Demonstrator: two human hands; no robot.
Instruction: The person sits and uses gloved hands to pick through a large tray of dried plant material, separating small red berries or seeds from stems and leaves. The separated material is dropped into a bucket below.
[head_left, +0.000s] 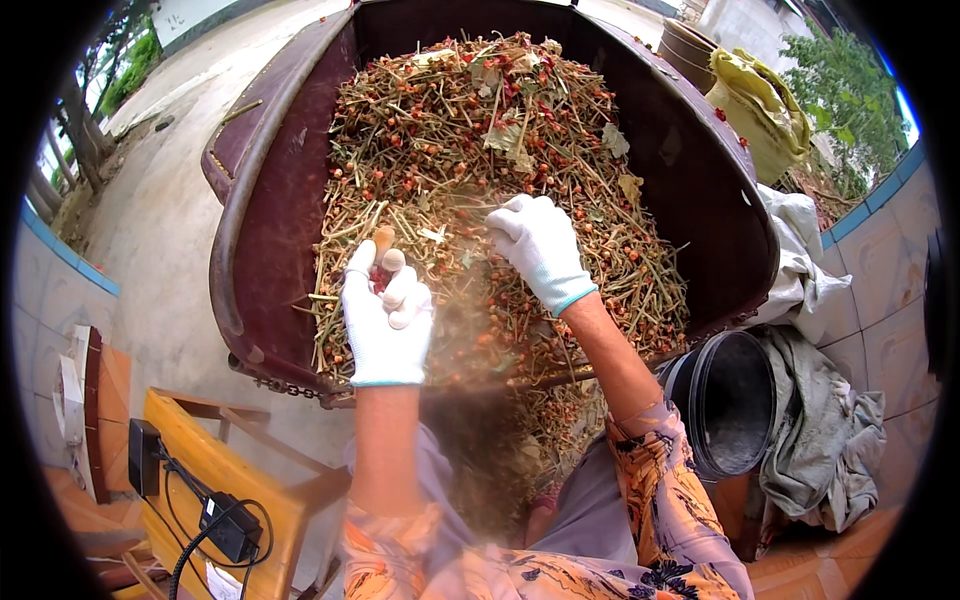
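Note:
A large heap of dried stalks with small red and orange pods (480, 150) lies in a dark red metal cart bed (277, 225). Over the near left part of the heap is my left hand (388, 315) in a white knitted glove, palm up, fingers curled around some red bits; its thumb and a fingertip look tan. To the right, my right hand (534, 244), gloved in white with a teal cuff, is held over the heap with fingertips bent together; whether they pinch a thin stalk cannot be told. Blurry dust or debris shows between and below the hands.
More stalks (562, 420) lie below the cart's near edge. A black bucket (735, 405) and grey cloth (810, 427) stand at the right, near a white sack (795, 262). A yellow sack (757, 112) is farther back. At the lower left, a wooden stool (262, 495) bears black adapters and cables (231, 525).

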